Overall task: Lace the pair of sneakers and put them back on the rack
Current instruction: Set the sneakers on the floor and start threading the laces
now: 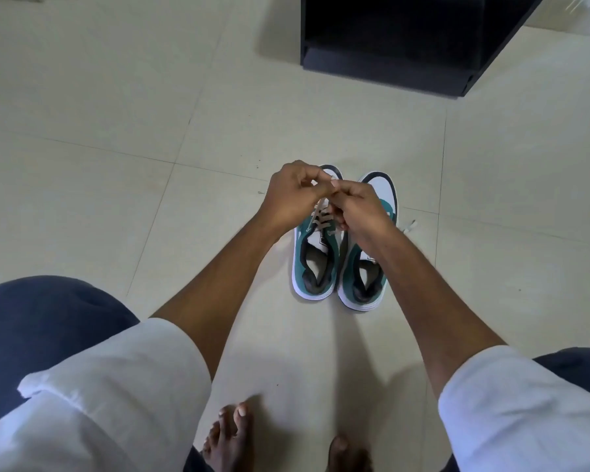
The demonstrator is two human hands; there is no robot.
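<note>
Cream lace (pixel 322 212): soft, thin and limp; it will flop and slip unless you keep tension on it. You have it crossed through the upper eyelets of the left sneaker, with both ends drawn up to your hands.
Where to hold the lace: near the stiff tips, pinched between thumb and forefinger, so you can steer each end.
Left sneaker (pixel 315 264): teal and white, standing on the floor, toe pointing away from you. Likely light, with a firm sole and a soft collar; lift it by the heel or collar.
Right sneaker (pixel 367 281): just beside the first, parallel to it. A loose lace end (pixel 410 226) lies on the tile at its far side, so it probably needs work yet.
Left hand (pixel 292 195): fingers curled in, pinching the lace above the toe.
Right hand (pixel 361 207): fingers bunched against the left hand's, pinching the other end.
Floor (pixel 116 165): pale smooth tile; the sneakers may slide if you tug hard.
Rack (pixel 406 39): the black unit beyond the shoes, well apart from them, is probably where they go.
</note>
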